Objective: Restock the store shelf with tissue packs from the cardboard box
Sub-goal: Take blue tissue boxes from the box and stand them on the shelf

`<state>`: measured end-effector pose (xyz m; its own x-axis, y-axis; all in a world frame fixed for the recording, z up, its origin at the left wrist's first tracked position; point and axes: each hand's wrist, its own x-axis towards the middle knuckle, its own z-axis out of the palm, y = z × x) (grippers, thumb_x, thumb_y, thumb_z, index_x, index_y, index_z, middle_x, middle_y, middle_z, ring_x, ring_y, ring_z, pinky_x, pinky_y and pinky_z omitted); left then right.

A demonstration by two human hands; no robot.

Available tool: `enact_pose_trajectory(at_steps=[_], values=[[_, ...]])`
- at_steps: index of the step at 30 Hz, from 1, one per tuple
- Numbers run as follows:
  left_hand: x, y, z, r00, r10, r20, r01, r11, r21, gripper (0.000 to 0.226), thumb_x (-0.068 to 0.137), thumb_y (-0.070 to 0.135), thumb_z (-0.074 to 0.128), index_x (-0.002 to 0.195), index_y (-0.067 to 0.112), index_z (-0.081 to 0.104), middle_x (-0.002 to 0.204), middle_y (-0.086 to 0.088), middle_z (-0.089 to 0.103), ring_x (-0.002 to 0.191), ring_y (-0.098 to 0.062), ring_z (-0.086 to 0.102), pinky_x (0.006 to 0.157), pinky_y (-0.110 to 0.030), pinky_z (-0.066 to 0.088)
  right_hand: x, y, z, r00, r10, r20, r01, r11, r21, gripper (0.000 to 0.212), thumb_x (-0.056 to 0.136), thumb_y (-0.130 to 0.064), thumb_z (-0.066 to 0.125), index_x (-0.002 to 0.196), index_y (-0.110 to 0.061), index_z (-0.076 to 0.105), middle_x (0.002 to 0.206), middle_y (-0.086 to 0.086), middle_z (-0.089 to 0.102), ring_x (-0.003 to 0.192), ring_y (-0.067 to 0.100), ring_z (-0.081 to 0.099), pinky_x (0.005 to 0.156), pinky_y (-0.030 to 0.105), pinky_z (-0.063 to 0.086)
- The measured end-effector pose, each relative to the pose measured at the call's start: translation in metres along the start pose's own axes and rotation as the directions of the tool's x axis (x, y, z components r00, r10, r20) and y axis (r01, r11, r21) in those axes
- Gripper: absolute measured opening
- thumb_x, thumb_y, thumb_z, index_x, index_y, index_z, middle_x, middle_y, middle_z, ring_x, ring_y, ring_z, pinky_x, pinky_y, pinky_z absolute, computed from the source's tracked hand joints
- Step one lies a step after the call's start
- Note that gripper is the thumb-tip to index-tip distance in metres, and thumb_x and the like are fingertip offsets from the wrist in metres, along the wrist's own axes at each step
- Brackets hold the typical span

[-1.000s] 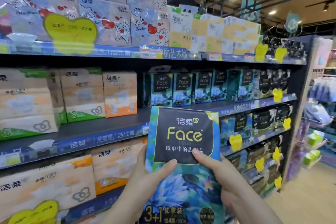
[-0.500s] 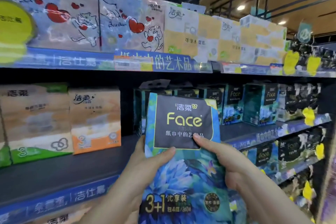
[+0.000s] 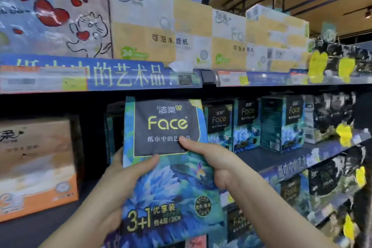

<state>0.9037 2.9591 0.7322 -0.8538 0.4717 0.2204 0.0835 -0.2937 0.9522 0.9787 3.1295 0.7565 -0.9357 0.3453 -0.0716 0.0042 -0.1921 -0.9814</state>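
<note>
Nearest the camera, the left hand [image 3: 120, 179] and the right hand [image 3: 219, 165] grip one blue floral Face tissue pack [image 3: 169, 167] by its two sides, thumbs pressed on the printed front, fingers wrapped out of sight behind. The pack stands upright, label facing the person, raised in front of the middle shelf [image 3: 267, 153], its top edge just under the blue price strip [image 3: 100, 76] of the shelf above.

Behind it stands a row of matching Face packs [image 3: 247, 125], running off to the right. To the left sits an orange-banded tissue pack [image 3: 36, 165], with a dark gap of bare shelf between it and the Face row.

This looks like the placing step: the pack is carried to its shelf but not yet set down. The next move probably calls for pushing it forward and lowering it onto the deck beside the matching packs, label outward. The cardboard box is not in view.
</note>
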Motion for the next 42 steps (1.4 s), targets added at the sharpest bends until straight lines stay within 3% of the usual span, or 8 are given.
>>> enact_pose_trajectory(at_steps=[5,10,13,20,24,31,36,42], values=[[0.038,-0.006,0.024,0.998,0.040,-0.057,-0.038,0.999,0.027,0.059,0.066,0.014,0.076,0.122,0.017,0.058,0.091,-0.004,0.077,0.073,-0.022,0.075,0.050,-0.026,0.055,0.040,-0.018,-0.029,0.997,0.009,0.073,-0.006,0.999,-0.036,0.056,0.058,-0.035,0.085,0.105,-0.008,0.069,0.097,0.012,0.075,0.078,0.025,0.072,0.079,0.037,0.058],[0.065,-0.022,0.081,0.988,0.101,-0.115,-0.097,0.995,0.033,0.053,0.072,0.011,0.076,0.119,0.025,0.055,0.083,0.006,0.076,0.075,-0.017,0.073,0.065,-0.032,0.054,0.058,-0.036,-0.088,0.995,-0.057,0.076,0.059,0.998,-0.013,0.036,0.069,-0.027,0.080,0.098,-0.008,0.070,0.084,0.013,0.075,0.065,0.023,0.072,0.063,0.033,0.060],[0.079,-0.036,0.122,0.994,0.101,-0.047,-0.101,0.995,0.014,0.059,0.072,0.014,0.076,0.123,0.027,0.052,0.103,0.000,0.074,0.087,-0.021,0.073,0.082,-0.041,0.056,0.064,-0.044,-0.129,0.992,-0.119,0.038,0.120,0.993,-0.007,0.023,0.074,-0.023,0.076,0.093,-0.009,0.071,0.082,0.013,0.075,0.063,0.024,0.072,0.057,0.032,0.059],[0.113,-0.080,0.210,0.983,0.182,-0.021,-0.178,0.977,0.116,0.095,0.074,0.031,0.077,0.147,0.039,0.017,0.142,0.014,0.041,0.129,-0.013,0.043,0.108,-0.037,0.035,0.083,-0.053,-0.222,0.963,-0.268,-0.033,0.264,0.961,-0.083,0.049,0.066,-0.029,0.075,0.111,-0.012,0.066,0.100,0.010,0.075,0.084,0.026,0.073,0.071,0.036,0.059],[0.129,-0.100,0.247,0.966,0.257,0.037,-0.259,0.943,0.211,0.100,0.078,0.032,0.073,0.149,0.038,0.004,0.145,0.019,0.034,0.132,-0.007,0.037,0.104,-0.029,0.033,0.096,-0.055,-0.268,0.941,-0.332,-0.068,0.321,0.938,-0.132,0.029,0.077,-0.021,0.072,0.106,-0.021,0.064,0.092,0.000,0.077,0.083,0.021,0.073,0.077,0.039,0.057],[0.160,-0.151,0.291,0.974,0.193,0.122,-0.222,0.922,0.316,0.104,0.081,0.035,0.069,0.147,0.038,-0.012,0.134,0.038,0.009,0.134,-0.002,0.024,0.106,-0.023,0.022,0.129,-0.027,-0.333,0.903,-0.365,-0.228,0.299,0.913,-0.276,0.047,0.070,-0.033,0.077,0.112,-0.022,0.059,0.113,0.007,0.069,0.103,0.037,0.064,0.096,0.049,0.050],[0.180,-0.174,0.307,0.987,0.120,0.109,-0.152,0.922,0.357,0.100,0.085,0.038,0.065,0.148,0.036,-0.013,0.158,0.015,0.002,0.145,-0.012,0.014,0.110,-0.028,0.023,0.141,0.001,-0.340,0.760,-0.470,-0.449,0.356,0.879,-0.318,0.082,0.076,-0.036,0.074,0.144,-0.017,0.034,0.144,-0.002,0.042,0.135,0.021,0.038,0.109,0.037,0.035],[0.193,-0.186,0.318,0.983,0.137,0.125,-0.176,0.897,0.405,0.102,0.083,0.041,0.065,0.148,0.036,-0.013,0.159,0.013,-0.004,0.146,-0.012,0.009,0.115,-0.035,0.022,0.141,0.007,-0.339,0.407,-0.723,-0.559,0.237,0.674,-0.699,0.095,0.070,-0.047,0.073,0.146,-0.014,0.026,0.154,0.010,0.020,0.143,0.026,0.016,0.115,0.047,0.019]])
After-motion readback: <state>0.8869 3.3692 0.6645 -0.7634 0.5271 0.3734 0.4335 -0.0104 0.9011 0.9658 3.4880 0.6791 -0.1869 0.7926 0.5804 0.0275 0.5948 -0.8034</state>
